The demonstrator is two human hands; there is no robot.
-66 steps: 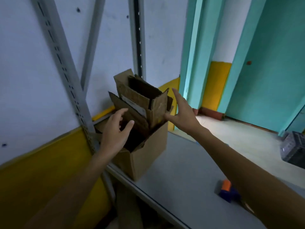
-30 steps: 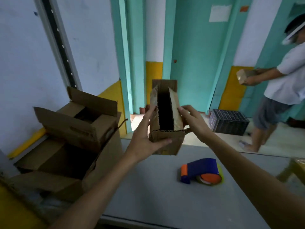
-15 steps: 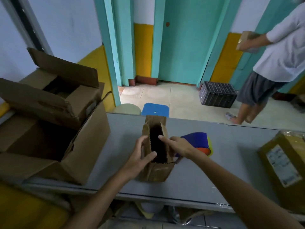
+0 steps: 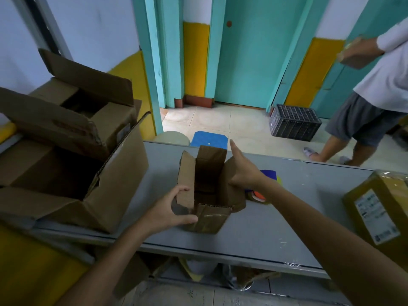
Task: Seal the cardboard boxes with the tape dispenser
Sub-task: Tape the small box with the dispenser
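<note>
A small brown cardboard box (image 4: 209, 219) stands on the grey table (image 4: 287, 217) with its top flaps spread open. My left hand (image 4: 170, 210) grips the box's left flap and near left corner. My right hand (image 4: 242, 173) presses the right flap outward with the index finger straight. The blue and orange tape dispenser (image 4: 262, 188) lies on the table just right of the box, mostly hidden behind my right wrist.
A large open cardboard box (image 4: 92, 188) holding another open box sits at the table's left end. A taped yellow parcel (image 4: 379, 208) lies at the right edge. Beyond the table are a blue stool (image 4: 209, 140), a black crate (image 4: 293, 122) and a person in a white shirt (image 4: 379, 85).
I took the small box out of the large box and set it on the table beside the tape dispenser. Its flaps, narrow before, are now spread wide.
</note>
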